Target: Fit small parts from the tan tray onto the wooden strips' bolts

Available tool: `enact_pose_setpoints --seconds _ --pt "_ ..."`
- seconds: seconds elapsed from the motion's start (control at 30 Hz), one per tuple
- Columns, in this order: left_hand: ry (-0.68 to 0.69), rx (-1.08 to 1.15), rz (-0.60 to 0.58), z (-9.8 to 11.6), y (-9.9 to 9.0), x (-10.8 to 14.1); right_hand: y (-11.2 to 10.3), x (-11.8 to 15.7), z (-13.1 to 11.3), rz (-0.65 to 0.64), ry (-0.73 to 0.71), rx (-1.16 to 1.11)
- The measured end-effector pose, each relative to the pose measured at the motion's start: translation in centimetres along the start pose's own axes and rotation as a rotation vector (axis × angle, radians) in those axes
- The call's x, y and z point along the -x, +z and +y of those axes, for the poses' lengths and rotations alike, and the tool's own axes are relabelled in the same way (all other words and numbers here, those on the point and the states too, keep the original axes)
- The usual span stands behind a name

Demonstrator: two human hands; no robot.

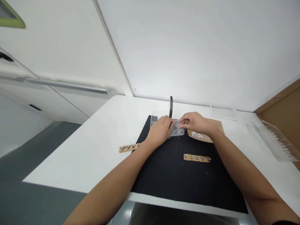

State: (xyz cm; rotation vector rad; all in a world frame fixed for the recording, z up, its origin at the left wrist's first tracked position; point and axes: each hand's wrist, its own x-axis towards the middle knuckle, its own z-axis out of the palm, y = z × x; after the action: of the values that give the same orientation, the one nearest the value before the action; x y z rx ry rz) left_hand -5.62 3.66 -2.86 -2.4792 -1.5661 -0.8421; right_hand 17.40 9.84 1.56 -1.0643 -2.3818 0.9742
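My left hand (161, 128) rests at the left side of a clear plastic box (180, 133) that holds thin silvery pieces. Its fingers are bent together over the box, and whatever they grip is hidden. On the box's other side, my right hand (195, 122) has thumb and fingers pinched; anything between them is too small to name. Below the hands, a tan strip (197, 158) with a row of small metal fittings lies on the black mat (168, 178). A similar strip (129, 147) sits partly under my left forearm, at the mat's left edge.
Beneath my right wrist is a brown paper tray (217, 125) with small white bits (197, 134). A dark curved handle (171, 106) stands behind the box. Clear plastic cases (274, 140) lie at right on the white table (93, 150), which meets a wall at the back.
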Motion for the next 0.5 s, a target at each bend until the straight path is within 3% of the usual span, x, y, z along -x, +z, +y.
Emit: enact_pose_setpoints --seconds 0.23,0.5 --pt "-0.165 0.29 0.053 0.4 -0.1 -0.1 -0.2 0.2 -1.2 0.078 -0.094 0.077" --pt "-0.346 0.601 0.049 1.6 -0.8 -0.1 -0.4 0.8 -2.3 0.194 -0.123 -0.094"
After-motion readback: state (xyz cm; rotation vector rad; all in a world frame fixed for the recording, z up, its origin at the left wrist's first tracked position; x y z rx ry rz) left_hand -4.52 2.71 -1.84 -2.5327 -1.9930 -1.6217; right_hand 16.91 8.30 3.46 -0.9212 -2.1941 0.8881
